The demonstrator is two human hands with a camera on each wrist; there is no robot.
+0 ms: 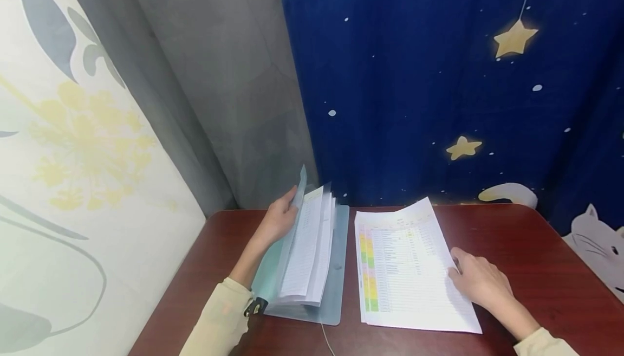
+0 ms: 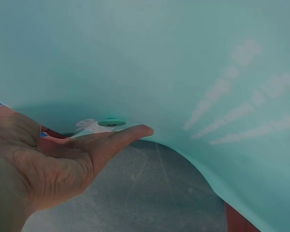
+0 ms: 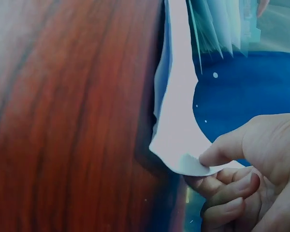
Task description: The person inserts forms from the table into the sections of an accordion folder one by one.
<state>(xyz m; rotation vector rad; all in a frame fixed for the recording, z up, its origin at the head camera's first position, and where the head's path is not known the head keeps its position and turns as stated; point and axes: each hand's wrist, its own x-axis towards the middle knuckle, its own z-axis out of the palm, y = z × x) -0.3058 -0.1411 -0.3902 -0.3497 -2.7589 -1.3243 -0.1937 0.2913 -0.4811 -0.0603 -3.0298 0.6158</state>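
A light blue-green document folder (image 1: 343, 269) stands partly open on the table, left of centre. My left hand (image 1: 283, 216) grips its raised front cover near the top edge. From the left wrist view, the left hand (image 2: 63, 159) has its thumb along the pale cover (image 2: 150, 63), and its other fingers are mostly hidden. Inside the folder, several white printed sheets (image 1: 306, 253) fan out in clear sleeves. To the right lies a stack of printed paper (image 1: 409, 269) with coloured columns. My right hand (image 1: 482, 277) pinches its right edge; the right wrist view shows the paper (image 3: 179, 125) bending up between thumb (image 3: 222, 150) and fingers.
The dark red wooden table (image 1: 487, 226) carries the folder and papers. Behind it hang a grey curtain (image 1: 219, 74) and a blue star-patterned curtain (image 1: 414, 74). A white patterned curtain (image 1: 97, 182) borders the left side. A thin cord (image 1: 326, 338) runs down below the folder.
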